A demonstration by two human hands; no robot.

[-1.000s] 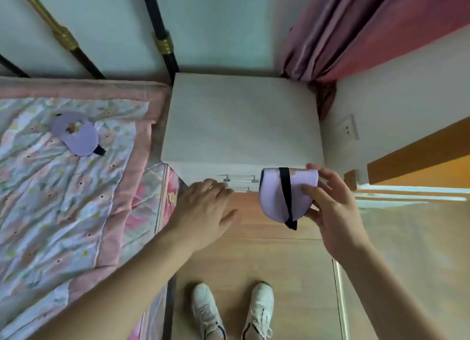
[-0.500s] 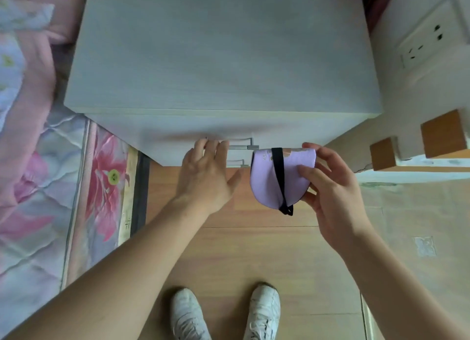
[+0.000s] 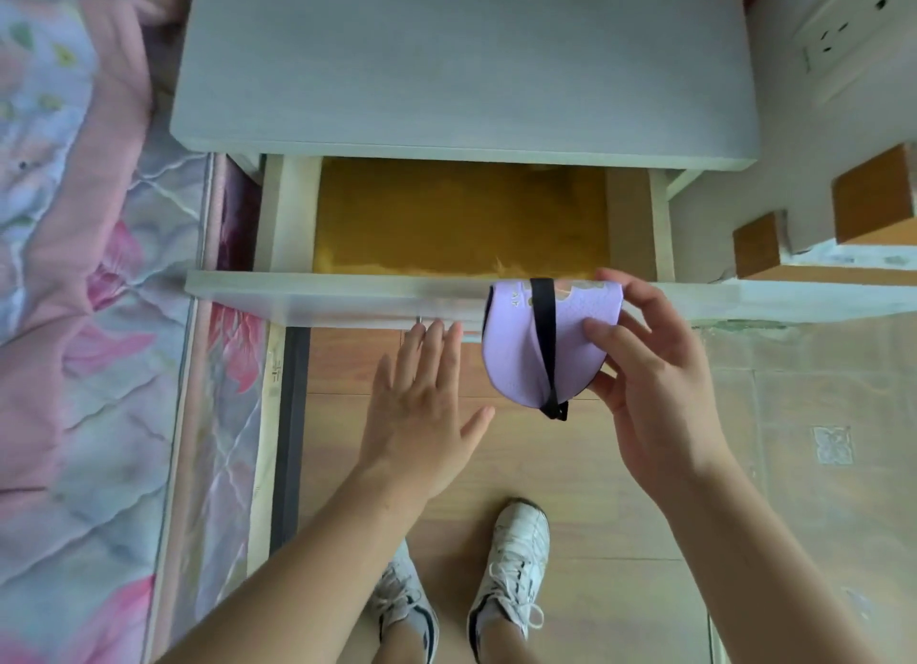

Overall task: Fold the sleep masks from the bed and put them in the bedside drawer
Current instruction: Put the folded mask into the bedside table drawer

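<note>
Head view. Item: folded lilac sleep mask [image 3: 526,350], black strap [image 3: 545,346] running down its face, pinched between thumb and fingers [image 3: 610,333] of the right hand [image 3: 660,390]; held in the air over the front panel of the bedside drawer [image 3: 347,293], not inside it. Drawer: pulled open, yellow-brown lining [image 3: 456,216] exposed. Left hand [image 3: 422,415]: fingers spread flat, holding nothing, just below the drawer front. Nightstand tabletop [image 3: 461,58]: pale grey. Bed [image 3: 74,316]: left, floral quilt. White sneakers [image 3: 511,564] on wood floor.
</note>
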